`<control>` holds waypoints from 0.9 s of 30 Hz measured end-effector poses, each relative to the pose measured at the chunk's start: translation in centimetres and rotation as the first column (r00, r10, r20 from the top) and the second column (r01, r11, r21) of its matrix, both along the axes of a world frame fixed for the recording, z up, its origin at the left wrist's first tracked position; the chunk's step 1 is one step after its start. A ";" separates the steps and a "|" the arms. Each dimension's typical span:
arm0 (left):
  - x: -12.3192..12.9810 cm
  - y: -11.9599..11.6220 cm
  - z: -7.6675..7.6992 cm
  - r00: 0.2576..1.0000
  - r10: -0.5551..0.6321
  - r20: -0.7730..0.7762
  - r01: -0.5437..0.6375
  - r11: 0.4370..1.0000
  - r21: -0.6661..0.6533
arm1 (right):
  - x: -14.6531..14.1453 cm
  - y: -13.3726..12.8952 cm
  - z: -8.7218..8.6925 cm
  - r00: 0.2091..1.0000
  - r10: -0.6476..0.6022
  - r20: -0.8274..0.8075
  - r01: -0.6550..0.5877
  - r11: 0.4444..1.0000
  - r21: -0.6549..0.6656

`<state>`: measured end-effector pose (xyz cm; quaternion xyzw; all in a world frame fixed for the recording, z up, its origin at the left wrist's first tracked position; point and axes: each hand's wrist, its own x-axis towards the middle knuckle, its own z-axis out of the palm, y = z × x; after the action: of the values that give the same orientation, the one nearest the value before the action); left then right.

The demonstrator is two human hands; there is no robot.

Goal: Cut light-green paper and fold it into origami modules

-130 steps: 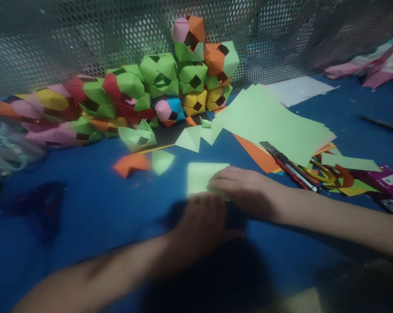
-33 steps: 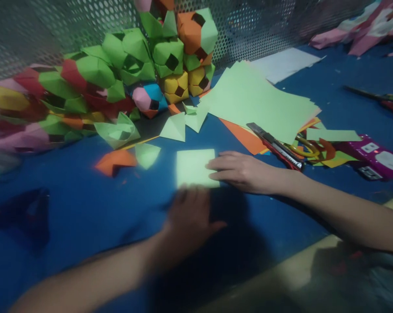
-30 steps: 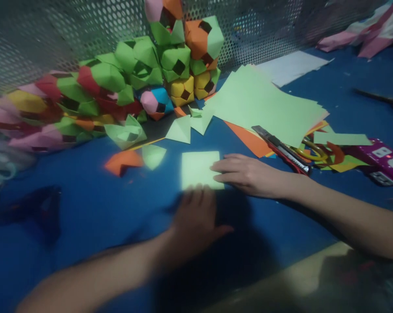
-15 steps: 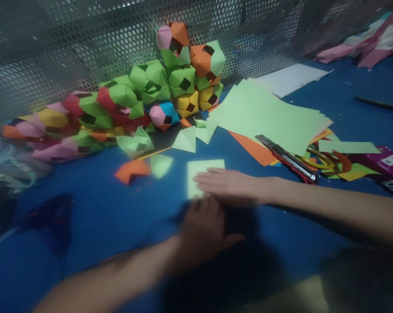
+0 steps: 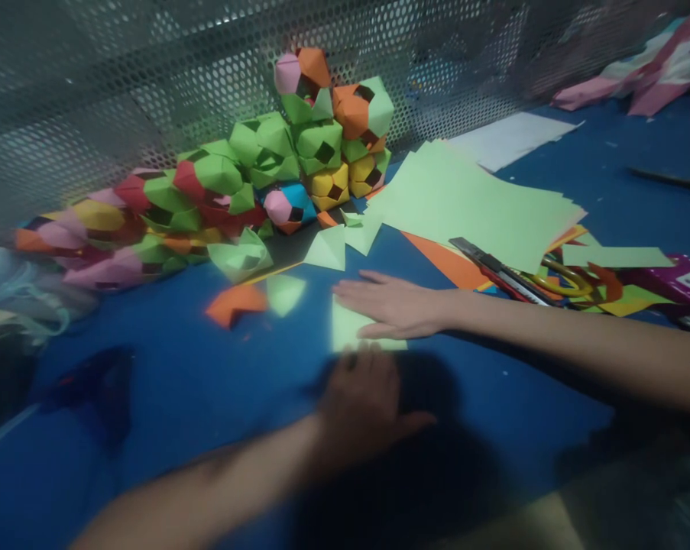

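Note:
A pale green piece of paper lies on the blue table surface. My right hand rests flat across its upper part, fingers stretched to the left and thumb apart, hiding the top edge. Close below, my left hand lies palm down with its fingertips at the paper's lower edge and its thumb spread to the right. Neither hand grips anything. To the left are an orange folded piece and a small pale green piece.
Stacked colourful paper shapes stand against a perforated metal panel. Pale green sheets, a box cutter, yellow-handled scissors and a purple item lie to the right. A dark blue object is at the left.
My right hand has moved up over the top of the paper, and its thumb now shows apart. More of the paper's lower part is uncovered. My left hand has hardly moved.

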<state>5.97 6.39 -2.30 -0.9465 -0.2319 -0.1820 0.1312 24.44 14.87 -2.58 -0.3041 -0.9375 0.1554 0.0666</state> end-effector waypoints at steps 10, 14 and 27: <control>-0.1 1.3 0.7 0.999 -0.035 0.002 0.035 0.995 -0.090 | 2.6 -2.6 0.3 0.909 -0.412 -0.058 0.413 0.872 0.263; -0.6 3.8 2.3 0.999 0.030 0.026 -0.023 0.972 -0.232 | 1.6 -2.5 -0.1 0.859 -0.468 -0.208 0.509 0.827 0.240; -2.1 8.6 3.9 0.839 0.485 0.248 -0.071 0.549 -0.833 | 0.7 -4.0 3.9 0.492 -0.772 -0.403 0.418 0.615 -0.669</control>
<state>3.88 14.95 1.57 -0.7818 -0.4632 -0.2495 -0.3347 25.10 10.91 1.29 -0.5505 -0.6028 0.4470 0.3657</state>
